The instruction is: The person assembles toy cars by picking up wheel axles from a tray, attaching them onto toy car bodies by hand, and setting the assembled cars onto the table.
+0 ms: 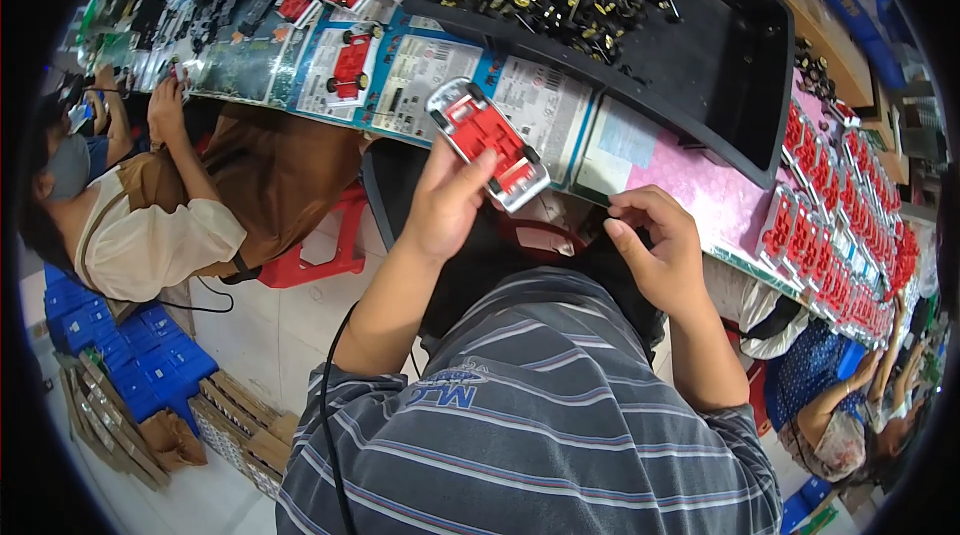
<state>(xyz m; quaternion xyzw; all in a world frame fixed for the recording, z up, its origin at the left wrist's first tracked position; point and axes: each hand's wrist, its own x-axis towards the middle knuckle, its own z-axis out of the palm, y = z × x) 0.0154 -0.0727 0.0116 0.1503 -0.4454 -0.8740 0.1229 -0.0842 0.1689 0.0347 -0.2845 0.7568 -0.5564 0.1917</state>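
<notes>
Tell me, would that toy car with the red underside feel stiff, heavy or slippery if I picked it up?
The toy car is probably stiff: it shows no bend in the left hand. It seems light, since that one hand holds it up alone. Its pale outer shell looks glossy, so it might slip from a loose grip.
</notes>
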